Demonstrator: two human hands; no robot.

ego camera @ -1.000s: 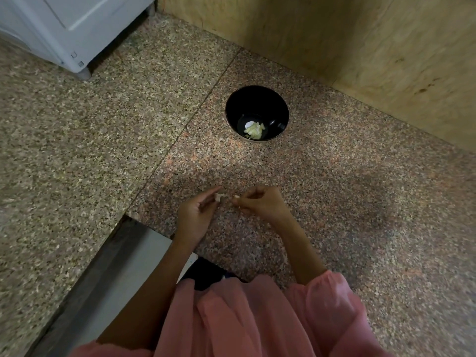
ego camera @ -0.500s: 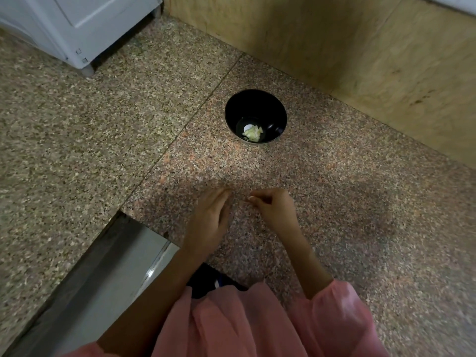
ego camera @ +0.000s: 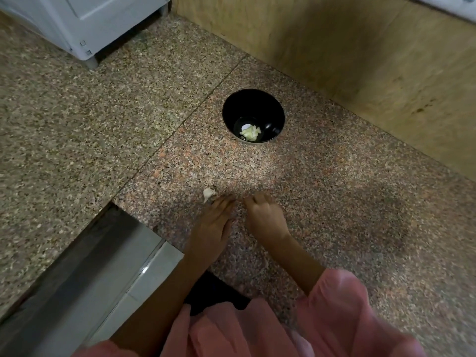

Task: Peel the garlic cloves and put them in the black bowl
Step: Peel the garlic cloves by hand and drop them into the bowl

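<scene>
The black bowl [ego camera: 273, 104] stands on the speckled stone counter ahead of my hands, with a small heap of peeled garlic [ego camera: 251, 132] at its bottom. One whitish garlic clove [ego camera: 208, 194] lies on the counter just left of my left fingertips. My left hand [ego camera: 213, 222] lies palm down with straight fingers and holds nothing. Close beside it, my right hand [ego camera: 265, 215] has its fingers curled down against the counter. Its fingertips are hidden and I see nothing in them.
A white cabinet [ego camera: 85, 24] stands at the far left corner. A wooden board wall [ego camera: 360, 60] runs along the back right. A metal-edged drop [ego camera: 90, 266] cuts into the counter at the near left. Pink sleeves cover my forearms.
Both hands held a clove between them, then dropped to the counter. The clove now lies loose by my left fingertips, and my left hand has flattened.
</scene>
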